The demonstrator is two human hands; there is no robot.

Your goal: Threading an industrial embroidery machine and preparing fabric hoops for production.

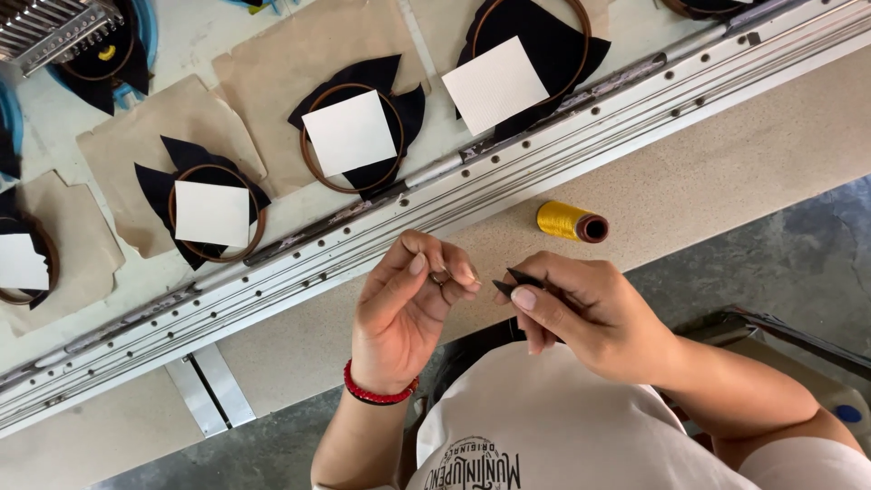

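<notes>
Below the yellow thread spool (570,221), the left hand (408,308) pinches a small metal piece (442,276); the right hand (590,313) grips small black snips (517,281).

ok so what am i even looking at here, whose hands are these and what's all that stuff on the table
One picture, from a camera worn on a person's head, looking down at their own two bare hands. The left hand pinches something tiny I cannot make out; the right hand has a small dark pointed tool in its grip. Beside them lies a yellow thread spool on the beige worktable. Beyond a long metal rail, round brown hoops hold black fabric with white squares.
</notes>
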